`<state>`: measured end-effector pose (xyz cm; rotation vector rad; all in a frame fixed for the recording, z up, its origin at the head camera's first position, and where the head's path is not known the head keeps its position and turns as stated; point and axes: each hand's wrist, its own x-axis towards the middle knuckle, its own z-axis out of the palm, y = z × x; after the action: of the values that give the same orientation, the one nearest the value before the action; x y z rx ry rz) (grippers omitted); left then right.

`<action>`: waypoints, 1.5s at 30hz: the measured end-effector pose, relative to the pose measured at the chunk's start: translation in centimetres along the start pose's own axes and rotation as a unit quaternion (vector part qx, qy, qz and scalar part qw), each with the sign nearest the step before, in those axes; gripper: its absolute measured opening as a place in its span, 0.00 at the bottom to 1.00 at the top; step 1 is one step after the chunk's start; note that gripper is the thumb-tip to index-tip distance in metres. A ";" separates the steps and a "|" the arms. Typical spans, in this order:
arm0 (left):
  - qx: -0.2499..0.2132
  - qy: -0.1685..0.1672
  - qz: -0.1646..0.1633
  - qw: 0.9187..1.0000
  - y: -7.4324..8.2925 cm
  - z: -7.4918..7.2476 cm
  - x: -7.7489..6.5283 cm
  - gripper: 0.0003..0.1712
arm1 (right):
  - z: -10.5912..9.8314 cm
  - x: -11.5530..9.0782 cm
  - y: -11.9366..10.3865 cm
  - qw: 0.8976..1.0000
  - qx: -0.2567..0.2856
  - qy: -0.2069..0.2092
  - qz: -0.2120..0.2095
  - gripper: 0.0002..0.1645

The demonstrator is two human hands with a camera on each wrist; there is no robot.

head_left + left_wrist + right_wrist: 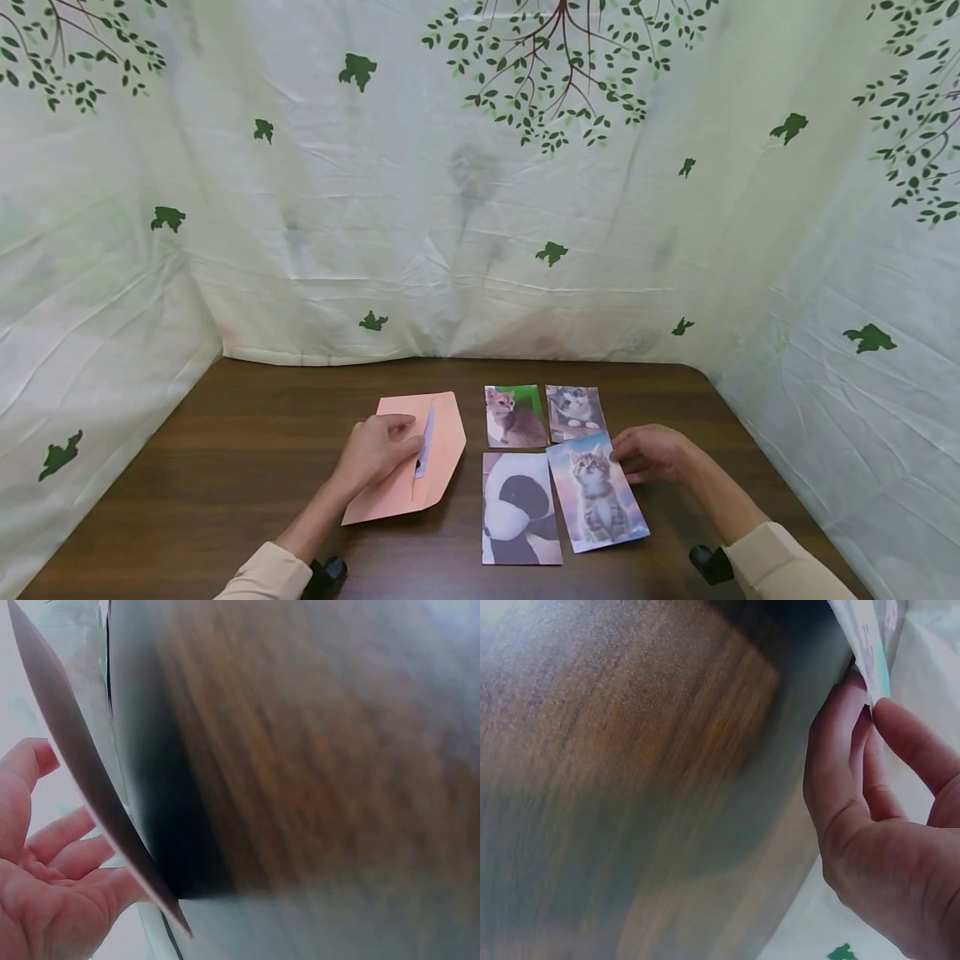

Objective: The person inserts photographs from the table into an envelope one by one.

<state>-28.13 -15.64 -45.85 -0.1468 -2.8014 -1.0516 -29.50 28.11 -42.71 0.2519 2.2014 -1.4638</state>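
Note:
My left hand [380, 452] grips a peach envelope [442, 417] at its middle, with thumb and fingers at the pocket's opening. A bluish-white strip of a card [426, 442] shows in that opening. In the left wrist view the envelope [90, 772] appears edge-on, the hand [60, 877] against one face. Between thumb and fingertips, my right hand [651, 452] pinches the upper right edge of a kitten picture card [596, 496] with a blue and pink background. That card lies tilted and overlaps its neighbours. The right wrist view has the pinched card edge [866, 652] above the hand [885, 832].
Left of the kitten card lies a panda picture card [521, 508]. Behind are a cat card with green background [516, 417] and a grey-and-white kitten card [576, 412]. All are on a dark wooden table [262, 433], backed by a leaf-patterned white cloth [412, 208].

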 end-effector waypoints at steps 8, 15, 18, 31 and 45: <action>-0.002 -0.001 -0.002 1.000 0.1 -0.1 -0.1 0.22 | -0.5 -0.5 -0.7 1.000 0.014 0.000 -0.007 0.14; 0.000 -0.006 -0.003 1.000 0.1 -0.2 -0.2 0.21 | -1.1 -0.6 -1.3 1.000 0.015 -0.002 -0.012 0.14; 0.001 -0.007 -0.004 1.000 0.1 -0.2 -0.2 0.21 | -1.4 -0.7 -1.8 1.000 0.017 0.003 -0.012 0.15; -0.005 -0.006 -0.006 1.000 0.3 -0.2 -0.1 0.21 | -2.2 -0.8 -3.8 0.999 0.024 0.002 -0.025 0.18; -0.008 0.000 -0.011 1.000 0.6 -0.2 -0.2 0.19 | -0.4 -0.3 -5.4 0.997 0.037 0.047 -0.042 0.24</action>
<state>-27.81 -15.31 -45.37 -0.1187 -2.8015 -1.0787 -31.52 26.31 -38.02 0.2612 2.2596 -1.6122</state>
